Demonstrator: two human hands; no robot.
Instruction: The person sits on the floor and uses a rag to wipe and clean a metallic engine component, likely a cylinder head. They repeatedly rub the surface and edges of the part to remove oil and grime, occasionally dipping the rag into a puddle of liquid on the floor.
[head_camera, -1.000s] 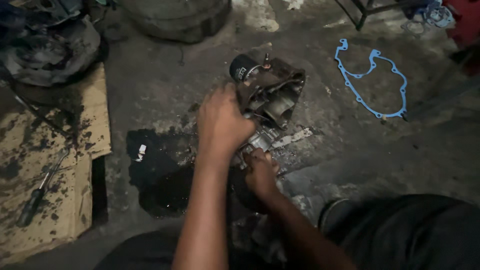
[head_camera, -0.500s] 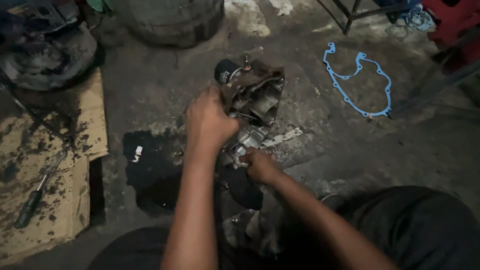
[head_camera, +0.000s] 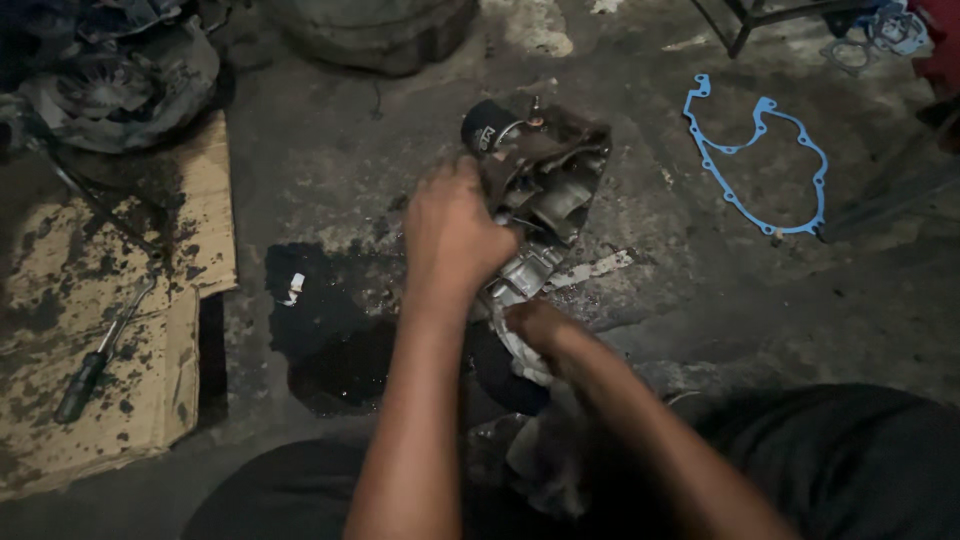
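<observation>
A greasy small engine block (head_camera: 545, 190) with a black cylindrical part at its top stands on the dirty concrete floor in front of me. My left hand (head_camera: 452, 232) grips its left side, fingers curled over the casing. Lower down, my right hand (head_camera: 535, 328) is closed against the light metal bottom part of the engine; what it holds is blurred and partly hidden by my left forearm.
A blue gasket (head_camera: 757, 160) lies on the floor at the right. Oil-stained cardboard (head_camera: 100, 300) at the left carries a screwdriver (head_camera: 100, 350). A dark oil patch (head_camera: 330, 330) spreads beside the engine. Engine parts (head_camera: 110, 80) sit at the top left, a tyre (head_camera: 370, 30) at the top.
The view has shifted a little, so the engine and gasket sit slightly further left. Both hands stay on the engine; the right hand has moved slightly at its lower part.
</observation>
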